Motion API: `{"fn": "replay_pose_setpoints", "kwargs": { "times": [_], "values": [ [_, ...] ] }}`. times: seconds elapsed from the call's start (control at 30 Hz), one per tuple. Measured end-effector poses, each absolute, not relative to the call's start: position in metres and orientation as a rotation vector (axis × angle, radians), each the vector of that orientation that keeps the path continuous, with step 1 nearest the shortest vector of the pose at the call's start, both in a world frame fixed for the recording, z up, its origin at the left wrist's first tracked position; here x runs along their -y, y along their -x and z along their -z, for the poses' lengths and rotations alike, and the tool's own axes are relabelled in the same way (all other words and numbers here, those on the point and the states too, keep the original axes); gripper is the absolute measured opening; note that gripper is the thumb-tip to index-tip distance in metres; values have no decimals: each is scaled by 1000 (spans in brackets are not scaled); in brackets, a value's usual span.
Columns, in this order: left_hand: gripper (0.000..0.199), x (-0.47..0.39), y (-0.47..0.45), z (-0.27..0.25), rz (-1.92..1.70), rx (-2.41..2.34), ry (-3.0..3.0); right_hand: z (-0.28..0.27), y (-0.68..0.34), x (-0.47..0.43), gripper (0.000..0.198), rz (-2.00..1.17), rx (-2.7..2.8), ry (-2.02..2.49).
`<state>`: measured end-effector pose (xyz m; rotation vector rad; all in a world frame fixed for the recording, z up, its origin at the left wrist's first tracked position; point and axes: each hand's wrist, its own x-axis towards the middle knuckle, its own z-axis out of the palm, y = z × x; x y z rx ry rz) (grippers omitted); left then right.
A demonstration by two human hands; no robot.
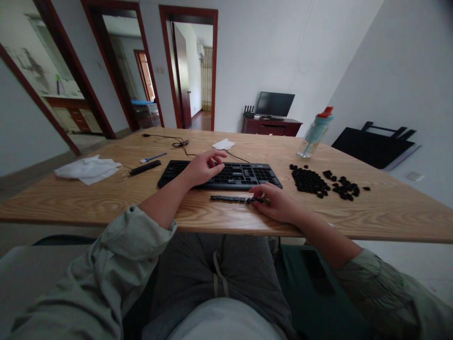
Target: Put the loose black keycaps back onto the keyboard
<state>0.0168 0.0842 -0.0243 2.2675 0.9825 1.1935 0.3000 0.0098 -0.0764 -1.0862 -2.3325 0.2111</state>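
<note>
A black keyboard [244,175] lies across the table in front of me, with many of its keycaps off. My left hand [204,167] is over its middle-left part, fingers loosely curled and apart, with nothing seen in them. Just in front of the keyboard is a short row of black keycaps [227,198]. At the right end of that row, my right hand [271,200] has its fingertips closed on a small black keycap [252,200]. Other keycaps may be hidden under those fingers.
Several loose keycaps [307,182] lie right of the keyboard, with a water bottle [314,137] behind them. At left are white tissues [88,169], a black stick-shaped tool [145,167] and a blue brush [154,157]. A coiled cable [180,143] lies behind the keyboard.
</note>
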Motion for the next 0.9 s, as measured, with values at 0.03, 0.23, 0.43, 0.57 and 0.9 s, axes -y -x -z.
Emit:
{"fn": "replay_pose_setpoints", "kwargs": {
  "times": [0.03, 0.23, 0.43, 0.57, 0.9],
  "values": [
    [32, -84, -17, 24, -1193, -985, -2271, 76, -300, -10, 27, -211, 2334, 1085],
    [29, -84, -16, 26, -1149, -998, -2325, 76, -298, -11, 28, -208, 2345, 1071],
    [28, -83, -16, 25, -1121, -1033, -2360, 75, -300, -11, 26, -228, 2357, 1062],
    [27, -82, -17, 24, -1121, -1035, -2367, 74, -301, -9, 27, -248, 2370, 1074],
    [28, -83, -16, 25, -1103, -1031, -2375, 72, -300, -8, 28, -270, 2353, 1103]
  ]
}}
